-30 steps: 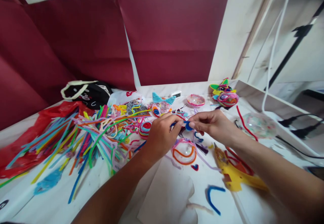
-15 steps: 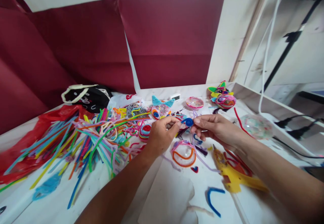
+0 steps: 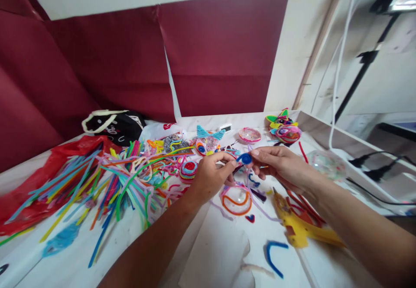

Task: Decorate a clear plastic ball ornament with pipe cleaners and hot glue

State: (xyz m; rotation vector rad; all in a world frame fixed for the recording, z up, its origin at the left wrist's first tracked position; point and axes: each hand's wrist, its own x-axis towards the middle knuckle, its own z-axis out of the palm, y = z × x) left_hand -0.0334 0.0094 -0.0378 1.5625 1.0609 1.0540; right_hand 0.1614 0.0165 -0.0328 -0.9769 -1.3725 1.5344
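A blue pipe cleaner (image 3: 246, 158) coiled into a small flat spiral is held up between both hands. My left hand (image 3: 212, 173) pinches its loose tail between thumb and forefinger. From the other side, my right hand (image 3: 276, 163) grips the coil's edge with thumb and fingertips. Below them lies a clear plastic bowl shape edged with orange and lilac pipe cleaners (image 3: 237, 210). Close to it sits a tiny red and blue heart (image 3: 250, 218). A bent blue pipe cleaner piece (image 3: 271, 257) lies nearer to me. The yellow glue gun (image 3: 297, 225) rests under my right forearm.
Loose pipe cleaners (image 3: 107, 179) spill from a red plastic bag (image 3: 69, 149) on the left. Decorated pieces, one with light-blue ears (image 3: 209, 134), stand along the back. A pink-rimmed clear bowl (image 3: 249, 135) and a clear dome (image 3: 326, 165) sit right, near black plugs (image 3: 373, 166).
Both hands keep hold of the blue coil, which has shifted slightly to the right in view. The coil's face shows more clearly. The camera view has tilted a little.
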